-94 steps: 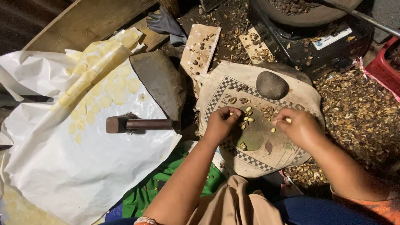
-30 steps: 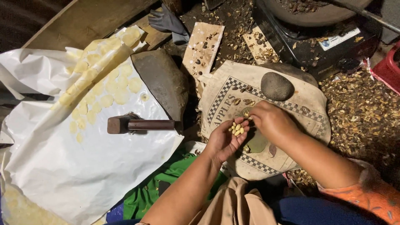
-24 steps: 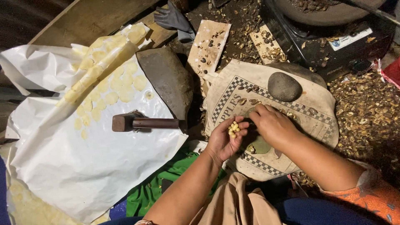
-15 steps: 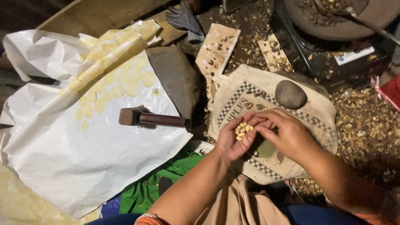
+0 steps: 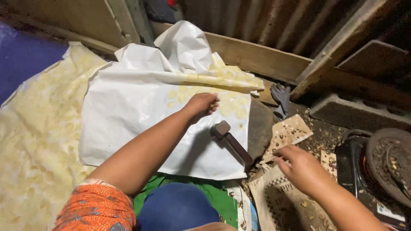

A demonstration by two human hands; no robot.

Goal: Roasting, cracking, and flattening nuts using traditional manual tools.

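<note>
Over the white sheet [image 5: 137,111], the left hand [image 5: 201,105] keeps a closed grip above the hammer [image 5: 231,143], handle pointing lower-right.

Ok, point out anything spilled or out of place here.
Shell scraps litter the ground around the patterned sack. A hammer lies askew on the white sheet, below the closed left hand.

The white sheet [image 5: 128,111] lies mostly bare left of the left hand [image 5: 201,105], giving open room there. A hammer [image 5: 231,141] lies just right of that hand. Flat yellow pieces [image 5: 231,105] crowd the sheet's far right. Wooden planks [image 5: 257,53] wall off the far side. The right hand [image 5: 299,167] hovers over a sack [image 5: 278,205], hemmed by a dark round pan [image 5: 389,162].
</note>
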